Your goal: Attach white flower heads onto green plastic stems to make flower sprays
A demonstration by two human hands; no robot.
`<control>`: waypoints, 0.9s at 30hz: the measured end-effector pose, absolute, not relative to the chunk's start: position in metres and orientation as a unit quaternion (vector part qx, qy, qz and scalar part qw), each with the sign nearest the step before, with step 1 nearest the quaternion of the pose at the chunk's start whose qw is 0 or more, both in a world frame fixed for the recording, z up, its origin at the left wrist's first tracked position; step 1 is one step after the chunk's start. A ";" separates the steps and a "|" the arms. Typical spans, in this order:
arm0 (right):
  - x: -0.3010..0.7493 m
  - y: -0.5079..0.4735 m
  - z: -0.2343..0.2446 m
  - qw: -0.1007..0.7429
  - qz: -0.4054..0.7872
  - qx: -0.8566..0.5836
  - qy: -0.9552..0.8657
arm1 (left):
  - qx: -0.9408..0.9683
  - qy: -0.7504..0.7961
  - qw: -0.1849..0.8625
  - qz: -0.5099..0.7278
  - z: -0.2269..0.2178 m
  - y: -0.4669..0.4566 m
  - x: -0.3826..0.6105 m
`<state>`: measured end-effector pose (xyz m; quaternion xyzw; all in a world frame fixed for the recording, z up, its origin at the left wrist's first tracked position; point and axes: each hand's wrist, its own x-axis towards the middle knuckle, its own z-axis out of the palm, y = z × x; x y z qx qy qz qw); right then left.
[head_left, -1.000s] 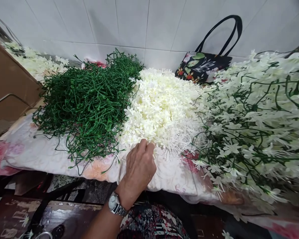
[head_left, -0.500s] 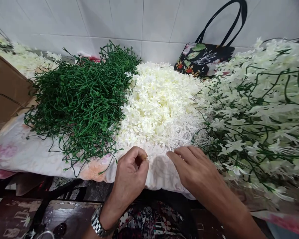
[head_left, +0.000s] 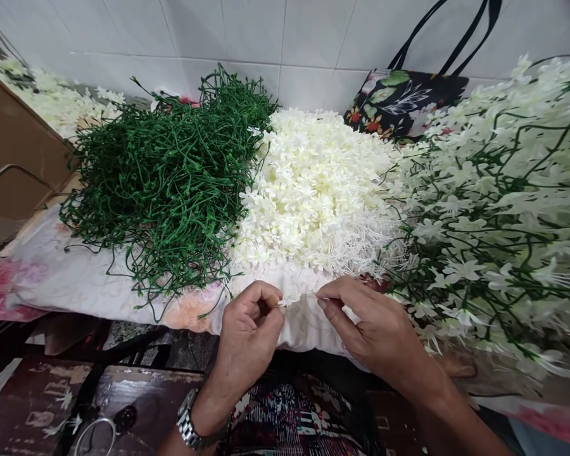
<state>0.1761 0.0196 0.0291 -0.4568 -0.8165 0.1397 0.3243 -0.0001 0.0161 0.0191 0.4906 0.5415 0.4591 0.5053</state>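
Observation:
My left hand [head_left: 249, 329], with a metal watch on the wrist, is pinched shut on a small white flower piece [head_left: 285, 302] at the front edge of the cloth. My right hand [head_left: 370, 323] is pinched too, its fingertips close to the same piece, holding a thin white stamen-like bit. Just beyond both hands lies a heap of loose white flower heads [head_left: 318, 183]. A tangled pile of green plastic stems [head_left: 171, 171] sits to the left. Assembled green stems with white flowers [head_left: 498, 209] are piled at the right.
A flowered cloth [head_left: 66, 278] covers the work surface against a white tiled wall. A black floral bag [head_left: 399, 104] stands at the back. A brown cardboard box [head_left: 9, 152] is at the left. Dark floor with scattered flower bits lies below.
My right hand came into view and moved left to meet my left hand. My left hand drew back from the flower heap, pinching a small white flower.

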 end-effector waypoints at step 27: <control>0.141 0.013 0.024 0.430 0.112 -0.440 -0.780 | 0.419 0.490 0.602 0.471 0.021 0.011 0.006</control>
